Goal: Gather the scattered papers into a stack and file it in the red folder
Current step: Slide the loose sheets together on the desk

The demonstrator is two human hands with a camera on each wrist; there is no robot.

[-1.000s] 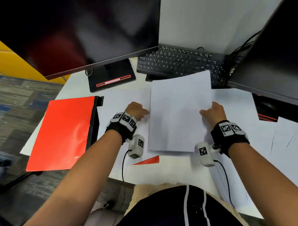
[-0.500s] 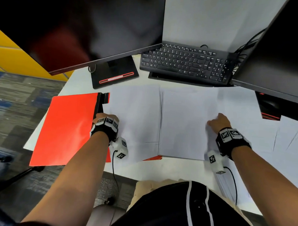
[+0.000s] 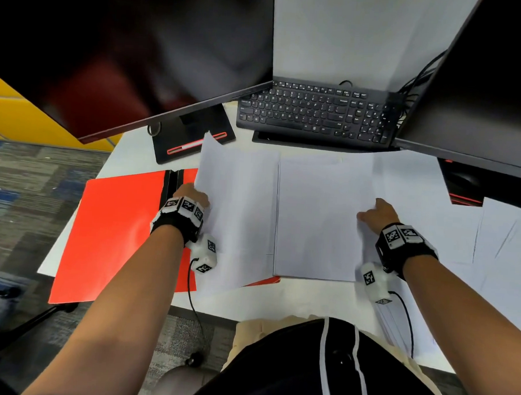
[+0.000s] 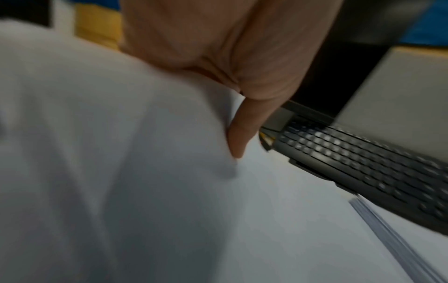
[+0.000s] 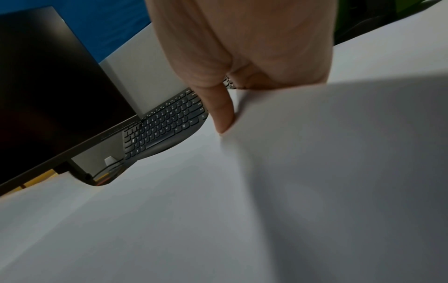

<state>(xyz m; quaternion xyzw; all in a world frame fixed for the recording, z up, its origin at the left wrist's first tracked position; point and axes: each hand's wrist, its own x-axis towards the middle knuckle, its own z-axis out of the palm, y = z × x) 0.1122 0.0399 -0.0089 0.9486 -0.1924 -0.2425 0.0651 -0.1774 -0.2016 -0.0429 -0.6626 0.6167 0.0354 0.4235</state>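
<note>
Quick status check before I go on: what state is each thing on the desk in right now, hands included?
Red folder: open flat, partly under paper.
Left sheet: left edge lifted, gripped by left hand.
Middle stack: flat; right hand grips a sheet at its right edge.
Loose sheets: scattered, ungathered.
Monitors: dark.
</note>
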